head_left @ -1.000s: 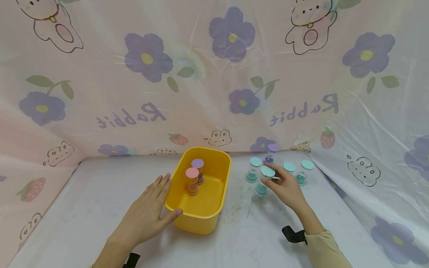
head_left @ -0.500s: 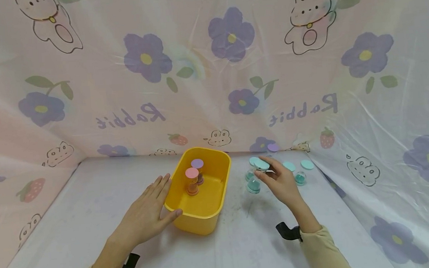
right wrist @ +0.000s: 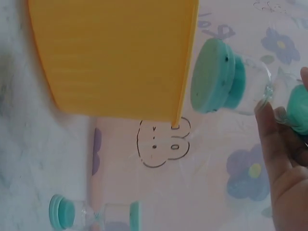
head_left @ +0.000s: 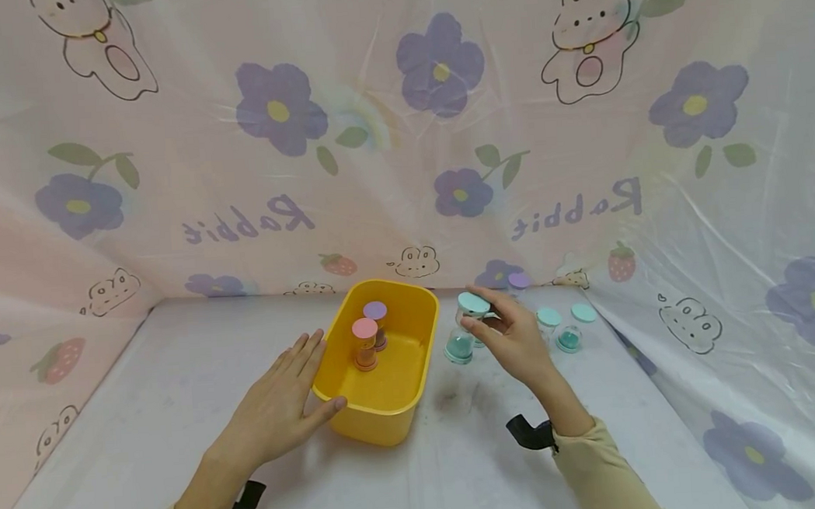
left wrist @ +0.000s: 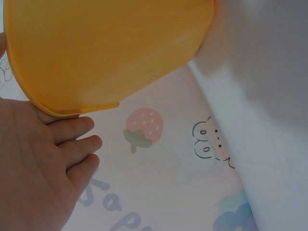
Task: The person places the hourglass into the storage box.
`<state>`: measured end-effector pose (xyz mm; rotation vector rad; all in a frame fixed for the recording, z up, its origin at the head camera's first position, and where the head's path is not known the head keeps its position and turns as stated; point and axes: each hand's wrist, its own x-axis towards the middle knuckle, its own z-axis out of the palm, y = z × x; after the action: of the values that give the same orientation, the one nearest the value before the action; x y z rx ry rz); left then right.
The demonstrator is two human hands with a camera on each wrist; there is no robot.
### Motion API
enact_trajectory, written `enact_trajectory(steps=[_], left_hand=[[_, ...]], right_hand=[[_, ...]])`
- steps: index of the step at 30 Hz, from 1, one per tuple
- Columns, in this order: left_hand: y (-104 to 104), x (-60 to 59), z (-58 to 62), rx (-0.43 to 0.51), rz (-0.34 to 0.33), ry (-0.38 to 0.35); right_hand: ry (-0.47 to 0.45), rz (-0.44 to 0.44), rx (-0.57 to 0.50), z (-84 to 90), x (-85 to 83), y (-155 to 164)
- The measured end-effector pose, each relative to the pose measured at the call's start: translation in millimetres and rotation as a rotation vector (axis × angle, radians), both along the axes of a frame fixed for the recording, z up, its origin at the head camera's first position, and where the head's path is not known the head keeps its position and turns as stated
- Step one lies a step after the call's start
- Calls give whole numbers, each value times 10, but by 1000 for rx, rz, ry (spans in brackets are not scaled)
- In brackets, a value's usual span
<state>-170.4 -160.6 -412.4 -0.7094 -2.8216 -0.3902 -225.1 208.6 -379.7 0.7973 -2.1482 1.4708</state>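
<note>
My right hand (head_left: 491, 329) pinches a clear sand timer with teal caps (head_left: 465, 327) and holds it above the table, just right of the yellow tub (head_left: 381, 424). In the right wrist view the same teal timer (right wrist: 222, 80) lies sideways at my fingertips (right wrist: 265, 107), close to the tub's wall (right wrist: 115, 57). My left hand (head_left: 296, 386) lies flat, fingers straight, against the tub's left side; the left wrist view shows those fingers (left wrist: 72, 144) under the tub's rim (left wrist: 72, 109). Inside the tub stand a pink-capped timer (head_left: 365, 343) and a purple-capped timer (head_left: 376, 320).
More teal-capped timers (head_left: 559, 328) stand at the back right, with a purple-capped one (head_left: 519, 281) by the curtain. A flowered plastic sheet (head_left: 400, 130) walls in the back and both sides. Another timer (right wrist: 91, 211) lies low in the right wrist view.
My right hand has lifted a teal timer from the group and carried it left toward the tub. The left hand and the tub have not moved.
</note>
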Motion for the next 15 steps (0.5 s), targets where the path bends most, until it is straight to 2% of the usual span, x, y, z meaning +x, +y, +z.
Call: enact_trajectory(steps=[7, 15], left_hand=[[5, 0, 1, 0, 1, -7], [-2, -4, -4, -1, 0, 0]], right_hand=[[20, 83, -9, 22, -6, -160], [18, 123, 0, 34, -21, -320]])
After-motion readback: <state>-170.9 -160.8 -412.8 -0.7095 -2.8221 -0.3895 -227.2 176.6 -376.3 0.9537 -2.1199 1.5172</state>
